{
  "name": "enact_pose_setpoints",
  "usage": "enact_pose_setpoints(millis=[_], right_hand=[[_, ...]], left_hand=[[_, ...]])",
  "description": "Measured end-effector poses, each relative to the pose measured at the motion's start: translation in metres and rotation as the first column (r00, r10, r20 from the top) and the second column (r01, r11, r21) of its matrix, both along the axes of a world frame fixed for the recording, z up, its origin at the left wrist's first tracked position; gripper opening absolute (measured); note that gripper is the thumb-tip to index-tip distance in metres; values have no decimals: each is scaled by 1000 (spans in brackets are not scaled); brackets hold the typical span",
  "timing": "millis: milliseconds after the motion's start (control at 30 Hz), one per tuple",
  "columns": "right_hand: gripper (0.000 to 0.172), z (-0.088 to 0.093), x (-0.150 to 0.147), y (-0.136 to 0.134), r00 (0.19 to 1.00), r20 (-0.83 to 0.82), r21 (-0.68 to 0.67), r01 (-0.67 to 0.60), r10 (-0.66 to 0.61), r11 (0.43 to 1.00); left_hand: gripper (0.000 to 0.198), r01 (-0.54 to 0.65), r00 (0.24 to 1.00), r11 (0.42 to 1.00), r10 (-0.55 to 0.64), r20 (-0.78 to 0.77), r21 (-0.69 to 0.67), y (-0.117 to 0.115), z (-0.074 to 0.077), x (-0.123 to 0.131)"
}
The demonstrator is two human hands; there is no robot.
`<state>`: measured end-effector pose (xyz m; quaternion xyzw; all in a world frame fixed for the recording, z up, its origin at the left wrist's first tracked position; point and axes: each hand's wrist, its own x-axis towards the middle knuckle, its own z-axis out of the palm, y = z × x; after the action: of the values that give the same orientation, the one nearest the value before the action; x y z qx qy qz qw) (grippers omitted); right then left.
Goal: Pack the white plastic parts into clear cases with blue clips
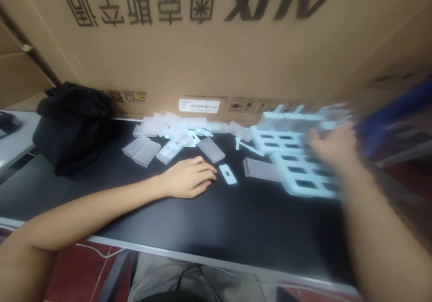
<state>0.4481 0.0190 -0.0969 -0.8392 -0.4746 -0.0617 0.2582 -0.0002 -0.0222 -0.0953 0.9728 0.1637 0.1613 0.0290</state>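
Observation:
My left hand (191, 177) lies flat on the black table, palm down, fingers stretched out and nothing seen in them. Just beyond its fingertips is a small light-blue plate (228, 174) with a hole in it. My right hand (334, 146) is smeared by motion over the light-blue plastic racks (286, 141) with rectangular openings; its fingers cannot be made out. A nearer part of the racks (290, 182) sits beside a translucent plastic sleeve (261, 169). Another sleeve (211, 150) lies above my left fingertips.
Several translucent sleeves (143, 151) and light-blue pieces (195, 136) form a loose pile at the back of the table (216, 230). A large cardboard box (209, 63) stands behind it. A black bag (72, 126) is at the left, a blurred blue bar (394, 113) at the right.

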Motion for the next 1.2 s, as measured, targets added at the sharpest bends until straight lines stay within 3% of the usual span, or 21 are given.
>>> enact_pose_setpoints(millis=[100, 333, 833, 1100, 1200], right_hand=[[93, 8, -7, -2, 993, -108, -86, 37, -46, 996], [96, 20, -17, -7, 984, -174, -96, 16, -32, 995], [99, 27, -34, -10, 985, -149, -257, 42, -83, 965], [99, 17, -30, -11, 989, -141, -168, 14, -38, 986], [100, 14, -35, -18, 998, -58, -108, 13, -19, 994]], left_hand=[[30, 1, 1000, 1000, -1, -1, -2, 0, 0, 0], [29, -12, 1000, 1000, 12, -10, -10, -1, 2, 0], [29, -29, 999, 999, 28, -26, -42, -1, 2, 0], [29, -22, 999, 999, 21, -25, -29, -1, 3, 0], [29, -21, 1000, 999, 20, -21, -32, -1, 3, 0]])
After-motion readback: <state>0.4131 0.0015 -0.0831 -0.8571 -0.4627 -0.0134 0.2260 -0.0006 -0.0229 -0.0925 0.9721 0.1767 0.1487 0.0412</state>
